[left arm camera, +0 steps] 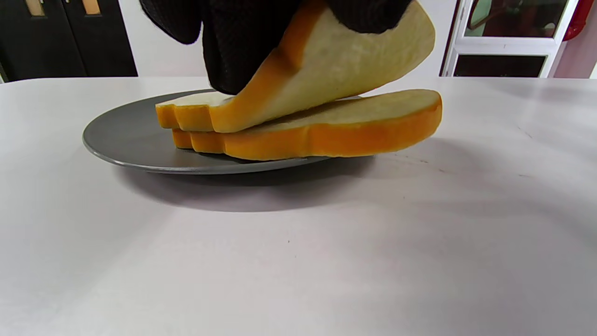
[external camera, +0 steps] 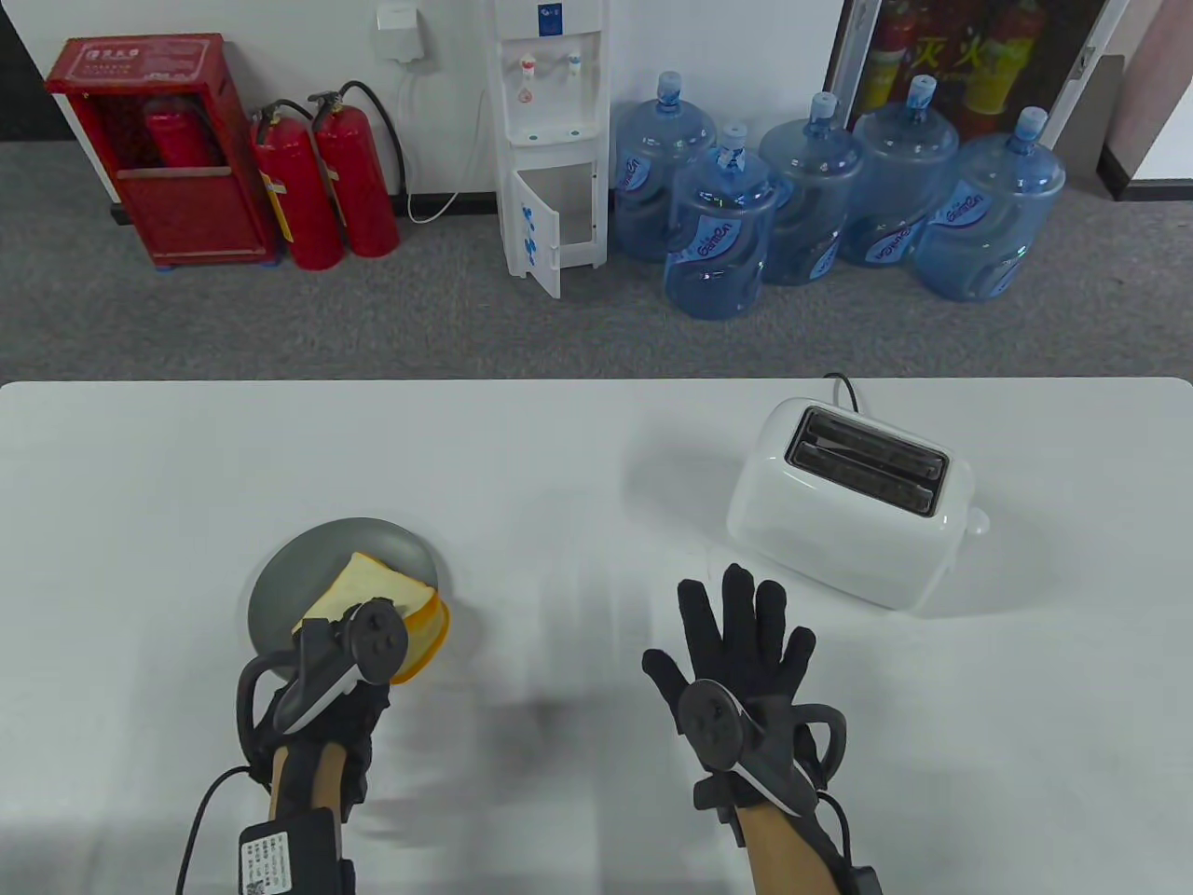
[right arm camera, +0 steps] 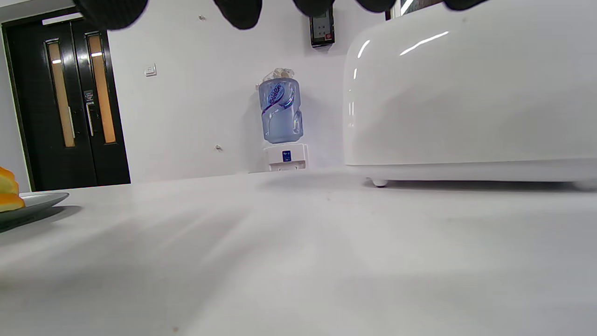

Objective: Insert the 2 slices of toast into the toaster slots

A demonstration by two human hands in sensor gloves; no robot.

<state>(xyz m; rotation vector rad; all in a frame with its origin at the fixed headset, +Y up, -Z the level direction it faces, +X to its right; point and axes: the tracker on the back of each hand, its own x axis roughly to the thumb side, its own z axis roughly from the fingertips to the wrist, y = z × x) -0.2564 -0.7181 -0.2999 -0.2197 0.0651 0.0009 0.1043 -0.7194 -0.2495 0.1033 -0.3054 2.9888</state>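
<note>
Two toast slices lie stacked on a grey plate [external camera: 308, 559] [left arm camera: 121, 140] at the table's left. My left hand [external camera: 345, 653] [left arm camera: 261, 37] grips the upper slice [external camera: 368, 587] [left arm camera: 336, 70] and tilts its near end up, while its far end still rests on the lower slice [external camera: 431, 634] [left arm camera: 336, 135]. The white toaster [external camera: 839, 522] [right arm camera: 466, 102] stands at the right with both dark slots [external camera: 867, 452] empty. My right hand [external camera: 741, 653] hovers over the table in front of the toaster, fingers [right arm camera: 242, 11] spread straight, holding nothing.
The toaster's black cord [external camera: 843, 387] runs off the table's far edge. Beyond the table stand a water dispenser [external camera: 550, 130], several blue water jugs [external camera: 718, 233] and red fire extinguishers [external camera: 326, 177]. Bare white tabletop [external camera: 578, 485] lies between plate and toaster.
</note>
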